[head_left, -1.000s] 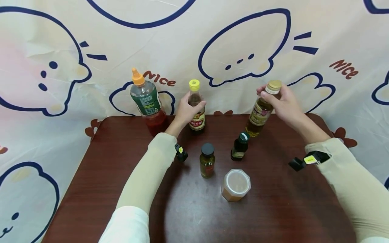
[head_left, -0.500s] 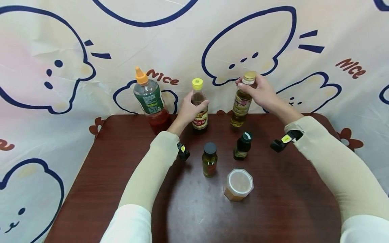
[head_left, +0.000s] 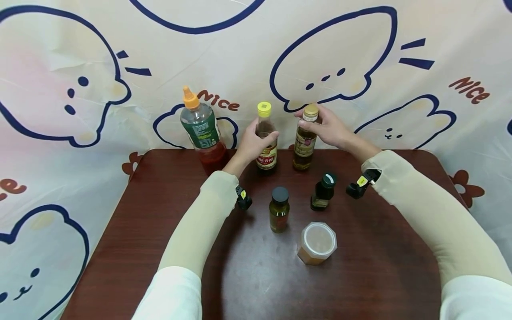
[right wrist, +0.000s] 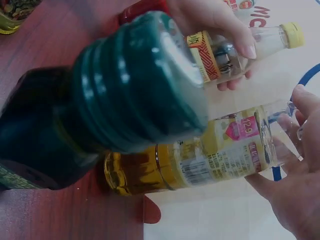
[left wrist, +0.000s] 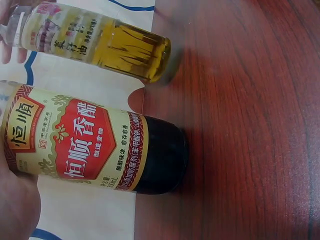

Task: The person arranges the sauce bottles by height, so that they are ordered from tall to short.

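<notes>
My left hand point(head_left: 254, 143) grips the upper part of a vinegar bottle point(head_left: 267, 156) with a yellow cap, upright near the table's back edge. In the left wrist view the red and cream label of this vinegar bottle point(left wrist: 90, 142) faces the camera. Just right of it, my right hand point(head_left: 330, 126) holds a cooking oil bottle point(head_left: 304, 149) by the neck, below its gold cap. Golden oil shows in the lower part of the oil bottle point(right wrist: 140, 170) in the right wrist view. The two bottles stand side by side with a narrow gap.
A squeeze bottle of red sauce point(head_left: 204, 133) with an orange nozzle stands left of the vinegar. In front are a dark-capped small bottle point(head_left: 279, 211), a green-capped dark bottle point(head_left: 323, 193) and a clear-lidded jar point(head_left: 317, 244). A printed cloth point(head_left: 224, 58) hangs behind the table point(head_left: 160, 213).
My right hand has carried the oil bottle leftward along the back of the table, from the right side to beside the vinegar bottle. The left hand keeps its hold.
</notes>
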Demonstrator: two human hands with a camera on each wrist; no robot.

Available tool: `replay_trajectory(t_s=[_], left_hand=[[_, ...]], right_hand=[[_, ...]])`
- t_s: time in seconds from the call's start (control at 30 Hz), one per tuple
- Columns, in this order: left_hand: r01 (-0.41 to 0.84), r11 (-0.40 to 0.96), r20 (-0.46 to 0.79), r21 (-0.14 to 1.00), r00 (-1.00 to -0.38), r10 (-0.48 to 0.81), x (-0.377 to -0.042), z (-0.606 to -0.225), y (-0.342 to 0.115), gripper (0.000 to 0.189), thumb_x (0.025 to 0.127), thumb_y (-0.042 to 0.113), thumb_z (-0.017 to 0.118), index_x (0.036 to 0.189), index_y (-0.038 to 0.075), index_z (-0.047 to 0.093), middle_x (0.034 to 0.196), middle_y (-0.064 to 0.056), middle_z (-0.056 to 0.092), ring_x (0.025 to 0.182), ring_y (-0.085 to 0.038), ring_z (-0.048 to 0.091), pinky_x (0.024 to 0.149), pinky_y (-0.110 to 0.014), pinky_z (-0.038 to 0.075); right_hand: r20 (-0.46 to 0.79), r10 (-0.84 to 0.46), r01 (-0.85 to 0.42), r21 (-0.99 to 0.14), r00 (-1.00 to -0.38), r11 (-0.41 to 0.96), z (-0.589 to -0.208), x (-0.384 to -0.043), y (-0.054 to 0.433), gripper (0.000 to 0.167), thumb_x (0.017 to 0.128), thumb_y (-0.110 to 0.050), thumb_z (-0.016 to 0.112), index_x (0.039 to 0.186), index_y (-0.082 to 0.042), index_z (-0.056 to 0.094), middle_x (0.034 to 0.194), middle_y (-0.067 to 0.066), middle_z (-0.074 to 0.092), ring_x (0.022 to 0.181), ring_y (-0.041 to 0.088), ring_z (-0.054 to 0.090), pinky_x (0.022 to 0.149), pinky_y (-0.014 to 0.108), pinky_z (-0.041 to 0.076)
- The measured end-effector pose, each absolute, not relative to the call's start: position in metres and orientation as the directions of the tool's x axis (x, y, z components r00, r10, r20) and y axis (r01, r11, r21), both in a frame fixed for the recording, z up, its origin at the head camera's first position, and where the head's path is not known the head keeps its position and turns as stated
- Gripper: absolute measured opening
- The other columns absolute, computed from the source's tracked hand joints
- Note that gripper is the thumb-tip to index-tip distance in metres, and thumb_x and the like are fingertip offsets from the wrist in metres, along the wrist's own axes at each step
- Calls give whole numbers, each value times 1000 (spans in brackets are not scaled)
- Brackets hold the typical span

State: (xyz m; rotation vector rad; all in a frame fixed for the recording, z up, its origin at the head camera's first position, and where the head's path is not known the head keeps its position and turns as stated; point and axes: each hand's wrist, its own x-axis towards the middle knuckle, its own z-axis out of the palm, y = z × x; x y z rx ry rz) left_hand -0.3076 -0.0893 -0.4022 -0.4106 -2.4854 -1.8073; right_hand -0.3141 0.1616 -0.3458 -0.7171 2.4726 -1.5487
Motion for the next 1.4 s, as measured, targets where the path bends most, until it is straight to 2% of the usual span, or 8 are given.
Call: replay_trajectory(t_s=[0.33, 0.53, 0.9, 1.4], left_hand=[[241, 278, 194, 930, -963, 185, -308, -404, -89, 44, 95, 30, 73, 130, 9, 56, 122, -7, 63, 114, -22, 60, 99, -43, 50], [235, 273, 188, 933, -964, 187, -308, -403, -89, 43, 95, 31, 73, 129, 10, 57, 123, -7, 63, 114, -22, 60, 98, -42, 51], [245, 257, 199, 935, -961, 194, -308, -404, -89, 41, 95, 30, 73, 128, 9, 57, 122, -7, 63, 114, -22, 60, 98, -42, 51], [237, 267, 192, 934, -964, 186, -307, -404, -89, 40, 96, 27, 72, 129, 9, 57, 123, -7, 62, 115, -22, 59, 99, -44, 50]], right_hand=[[133, -482, -336, -869, -866, 364, -355, -309, 160, 39, 104, -19, 60, 137, -1, 53, 144, 16, 56, 133, 30, 51, 111, 53, 40], [156, -485, -354, -867, -861, 351, -355, -308, 160, 36, 102, -17, 63, 134, 0, 56, 138, 17, 58, 130, 30, 53, 110, 51, 39], [100, -501, -326, -863, -859, 386, -353, -307, 159, 36, 104, -15, 59, 133, 3, 49, 142, 24, 53, 134, 36, 50, 112, 56, 38], [37, -490, -304, -824, -871, 479, -346, -305, 160, 45, 105, -22, 58, 139, 3, 44, 138, 21, 51, 132, 37, 47, 109, 57, 38]])
